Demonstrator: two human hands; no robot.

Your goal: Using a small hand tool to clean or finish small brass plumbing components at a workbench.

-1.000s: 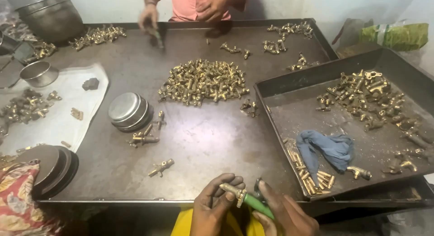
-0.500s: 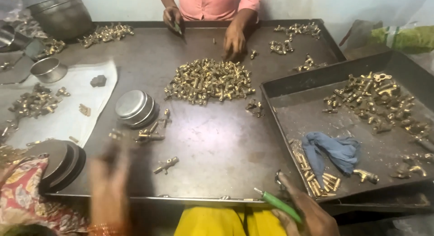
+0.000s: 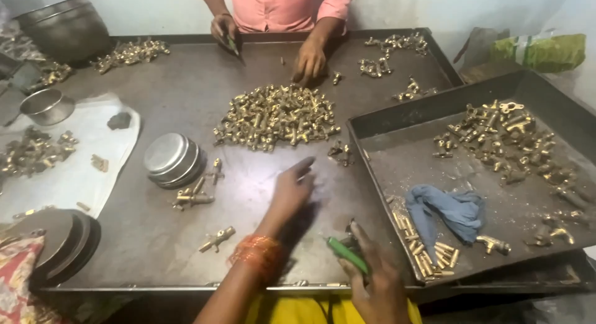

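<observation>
My left hand [image 3: 290, 190], with orange bangles at the wrist, stretches forward over the dark metal table [image 3: 155, 249], its fingers apart and empty. It points toward the big heap of brass fittings [image 3: 276, 116] in the middle, still short of it. A few loose fittings [image 3: 340, 151] lie just right of its fingertips. At the near edge my right hand [image 3: 375, 277] grips a green-handled tool [image 3: 346, 254].
A person in a pink shirt works opposite, one hand [image 3: 223, 29] holding a tool, the other [image 3: 308, 60] on the table. At the right a metal tray [image 3: 397, 116] holds brass parts and a blue rag [image 3: 450, 209]. Stacked steel bowls [image 3: 171, 159] stand left.
My left hand let go of the brass piece it held at the near edge, swung left, and now reaches forward toward the heap. My right hand keeps the green tool.
</observation>
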